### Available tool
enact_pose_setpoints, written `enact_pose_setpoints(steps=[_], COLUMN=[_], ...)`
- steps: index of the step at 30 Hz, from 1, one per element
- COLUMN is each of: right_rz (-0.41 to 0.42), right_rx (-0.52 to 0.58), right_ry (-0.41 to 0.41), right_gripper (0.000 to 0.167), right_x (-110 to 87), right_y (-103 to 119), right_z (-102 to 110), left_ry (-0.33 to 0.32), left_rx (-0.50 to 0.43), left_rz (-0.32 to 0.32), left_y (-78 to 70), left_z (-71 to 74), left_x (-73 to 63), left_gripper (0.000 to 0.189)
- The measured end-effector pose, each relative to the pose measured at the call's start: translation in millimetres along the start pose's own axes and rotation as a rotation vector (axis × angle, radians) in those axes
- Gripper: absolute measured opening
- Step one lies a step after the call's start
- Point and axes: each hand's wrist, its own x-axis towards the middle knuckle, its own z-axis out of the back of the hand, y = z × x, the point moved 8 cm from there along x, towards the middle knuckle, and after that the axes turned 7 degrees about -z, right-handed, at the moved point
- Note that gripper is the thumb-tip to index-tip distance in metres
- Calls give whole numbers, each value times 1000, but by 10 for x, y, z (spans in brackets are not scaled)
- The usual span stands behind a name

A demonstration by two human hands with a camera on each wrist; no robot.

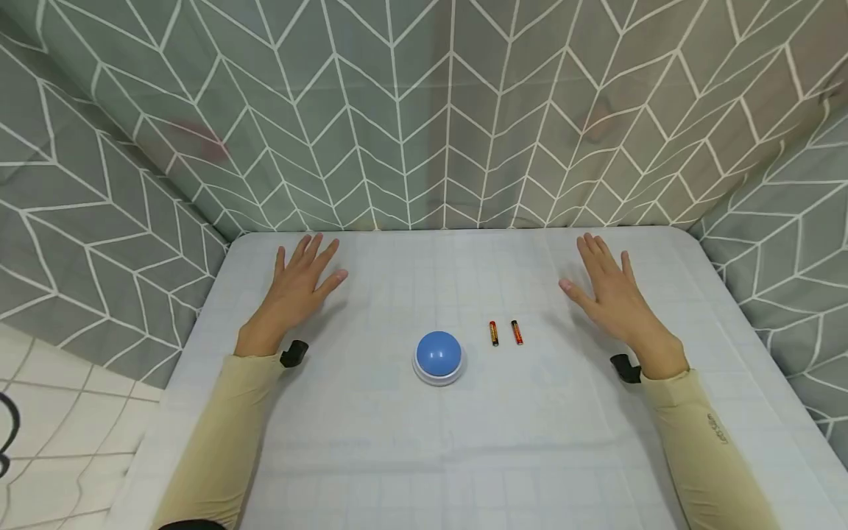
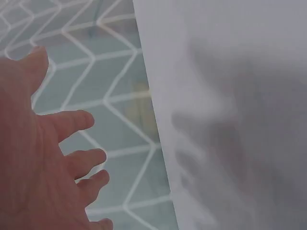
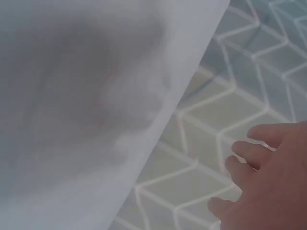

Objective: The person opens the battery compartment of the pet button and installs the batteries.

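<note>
Batteries point(image 1: 505, 333), two side by side, lie on the table point(image 1: 371, 442) just right of the blue button point(image 1: 438, 356). Right hand point(image 1: 612, 294) rests flat, fingers loosely spread, right of them and apart. Left hand point(image 1: 298, 287) lies flat, far left.

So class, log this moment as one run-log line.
left hand: open, flat on table | right hand: open, flat | blue button, two batteries: untouched between them

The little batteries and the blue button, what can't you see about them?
- Batteries: head view, too small to read their labels.
- Blue button: underside hidden by its own dome.
- Both wrist views: neither shows; only blurred table, curtain, and each hand.
</note>
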Motion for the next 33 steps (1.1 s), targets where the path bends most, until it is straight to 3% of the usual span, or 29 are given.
enact_pose_setpoints(steps=[7, 15, 26, 33], right_rz=[75, 156, 228, 277], right_rx=[-28, -59, -73, -89], right_ry=[36, 83, 205, 248], right_gripper=[84, 88, 90, 87], right_x=[-7, -71, -239, -356], right_y=[429, 863, 1277, 1487], right_z=[-206, -375, -613, -780], left_ry=[43, 69, 169, 225], left_rx=[16, 31, -27, -93], left_rz=[-84, -179, -286, -332], left_y=[-364, -784, -1302, -1498], left_z=[-101, -183, -363, -438], left_x=[101, 128, 52, -57], left_gripper=[74, 74, 73, 74])
